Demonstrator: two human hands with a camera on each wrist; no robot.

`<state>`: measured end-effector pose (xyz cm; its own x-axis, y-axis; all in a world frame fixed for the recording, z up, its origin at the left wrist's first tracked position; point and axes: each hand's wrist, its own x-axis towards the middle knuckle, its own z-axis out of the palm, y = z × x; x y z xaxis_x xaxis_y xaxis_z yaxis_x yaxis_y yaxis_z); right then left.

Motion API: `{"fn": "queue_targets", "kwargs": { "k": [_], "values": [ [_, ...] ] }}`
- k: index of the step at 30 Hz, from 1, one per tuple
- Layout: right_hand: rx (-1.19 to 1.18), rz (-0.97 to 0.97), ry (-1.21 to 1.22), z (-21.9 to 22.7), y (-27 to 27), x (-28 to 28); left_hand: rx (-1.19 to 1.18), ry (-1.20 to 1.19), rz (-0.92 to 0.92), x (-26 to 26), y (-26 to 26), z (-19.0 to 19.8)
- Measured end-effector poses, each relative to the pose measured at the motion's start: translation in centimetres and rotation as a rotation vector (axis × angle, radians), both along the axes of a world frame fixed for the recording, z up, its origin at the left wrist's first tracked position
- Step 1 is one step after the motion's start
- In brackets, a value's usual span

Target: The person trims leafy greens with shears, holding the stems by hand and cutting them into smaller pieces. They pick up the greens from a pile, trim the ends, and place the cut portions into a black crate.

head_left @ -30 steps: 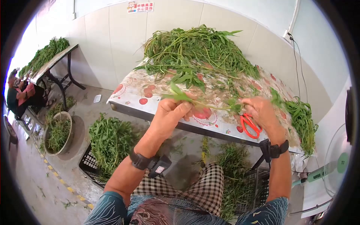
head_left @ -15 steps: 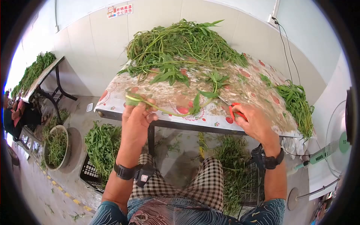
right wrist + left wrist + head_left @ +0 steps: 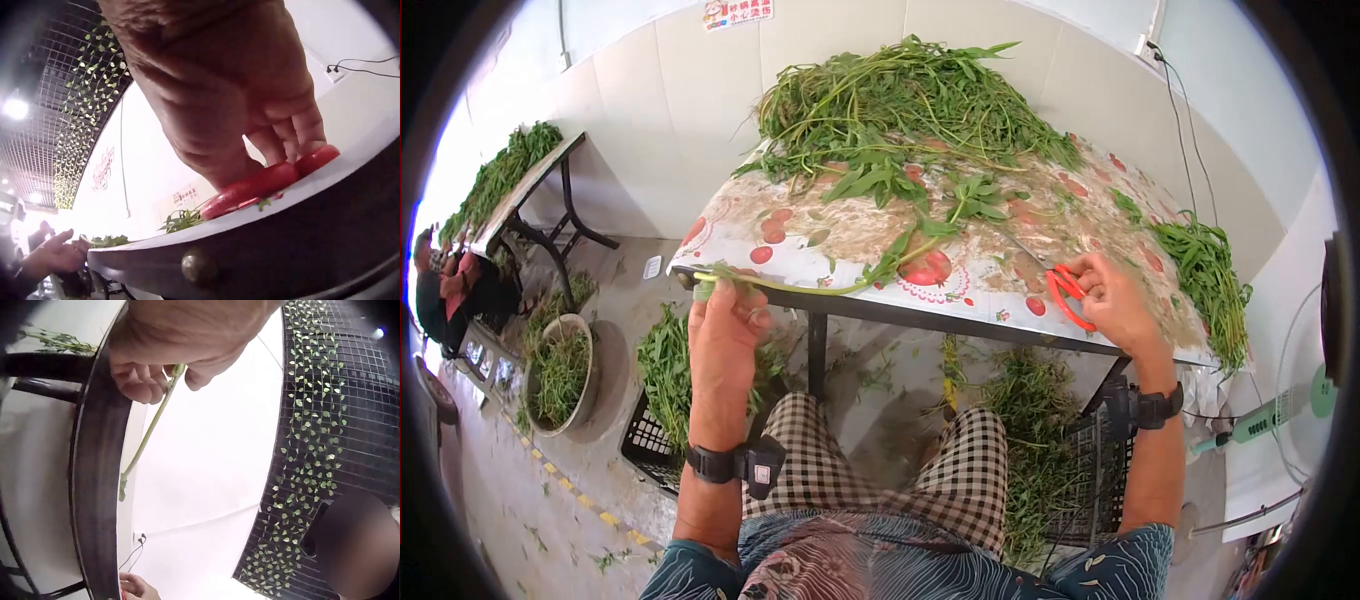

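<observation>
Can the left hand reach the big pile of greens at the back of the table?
Probably not from there. The left hand pinches a long stem off the table's near edge, and the big pile of greens lies far across.

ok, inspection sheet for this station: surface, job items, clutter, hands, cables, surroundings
Surface: table with a fruit-print cloth.
Job items: long stem; red scissors.
Clutter: greens pile at the back, bundle at the right edge.
Hands: left hand pinches the stem's cut end beyond the table edge; right hand grips the scissors on the table.
Cables: wall cable.
Surroundings: crate of greens, basin, fan, second table.
</observation>
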<state>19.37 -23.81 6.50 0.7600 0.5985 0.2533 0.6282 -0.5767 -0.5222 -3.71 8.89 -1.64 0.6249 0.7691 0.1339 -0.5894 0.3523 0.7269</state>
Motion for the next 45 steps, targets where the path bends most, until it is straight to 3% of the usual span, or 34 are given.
{"fn": "queue_targets", "kwargs": {
  "k": [4,7,10,15,19,22,25,26,30,34,36,40,45],
  "values": [
    [0.025,-0.063,0.074,-0.1,-0.6,0.5,0.008,0.051,0.015,-0.3,0.9,-1.3],
    [-0.051,0.005,0.098,0.6,-0.8,0.8,0.047,-0.005,-0.055,-0.5,1.2,-1.8],
    [-0.243,0.028,0.03,1.9,-0.3,-0.2,0.014,0.061,0.088,-0.9,0.6,-0.5],
    [-0.415,-0.012,-0.021,3.1,-0.8,-1.0,0.112,0.126,0.328,-2.2,2.0,-1.9],
    [-0.524,-0.14,0.004,3.4,-0.6,-1.5,0.805,0.345,0.534,-2.8,1.6,-1.2],
    [-0.275,-0.13,0.108,2.8,-1.3,-1.5,1.428,0.51,0.631,-1.6,-0.3,1.6],
    [0.064,-0.133,0.315,2.4,-2.6,-1.7,1.647,0.615,0.592,-0.2,-0.8,2.4],
    [0.08,-0.123,0.339,2.3,-3.1,-1.6,1.704,0.665,0.589,0.3,-0.7,2.3],
    [0.11,-0.092,0.387,1.7,-4.5,-1.2,1.773,0.643,0.647,1.3,-0.6,3.3],
    [0.259,-0.087,0.559,2.4,-3.9,-2.4,1.734,0.636,0.506,1.6,0.3,3.2],
    [0.424,-0.032,0.469,1.0,-3.6,-1.7,1.813,0.642,0.478,1.5,0.4,4.0],
    [0.604,0.1,0.67,0.3,-4.2,-2.5,1.879,0.647,0.421,2.1,0.8,4.0],
    [0.652,0.337,0.712,-3.2,-3.5,-7.7,1.731,0.556,0.301,1.8,-0.6,3.6]
  ]
}}
